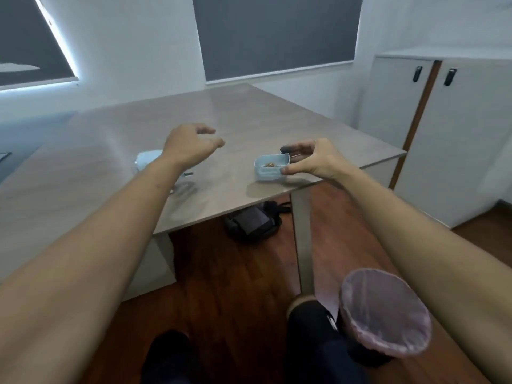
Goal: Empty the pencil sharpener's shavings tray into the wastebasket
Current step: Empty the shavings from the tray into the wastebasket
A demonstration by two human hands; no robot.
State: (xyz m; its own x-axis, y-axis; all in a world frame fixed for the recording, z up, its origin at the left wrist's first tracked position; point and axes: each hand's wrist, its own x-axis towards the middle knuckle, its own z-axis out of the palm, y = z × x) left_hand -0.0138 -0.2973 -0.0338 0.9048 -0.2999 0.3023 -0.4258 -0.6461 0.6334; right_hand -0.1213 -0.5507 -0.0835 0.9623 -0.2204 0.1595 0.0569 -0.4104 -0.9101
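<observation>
right hand: my right hand [315,159] is pinching the shavings tray [272,167] by its end, thumb on the near corner, fingers curled over the far edge. tray's open side is up, hard to say if it's lifted or sitting on the table.
left hand: left hand [191,145] is loosely spread, holding nothing, hovering just past the pale sharpener body [149,159], which is mostly hidden under my wrist.
wastebasket: wastebasket [386,314] with a pink liner is on the floor, well below and nearer me than the right hand.
spill risk: I reckon that light end pinch could let the tray tip on the way down, dumping the shavings [270,164] on the floor.
miss risk: my foot [310,317] is right beside the bin, easy to bump.
surface: smooth grey table [249,117], the tray near its corner.
room: dark wood floor, white cabinets off past the right hand, a dark bag [253,221] under the table.
</observation>
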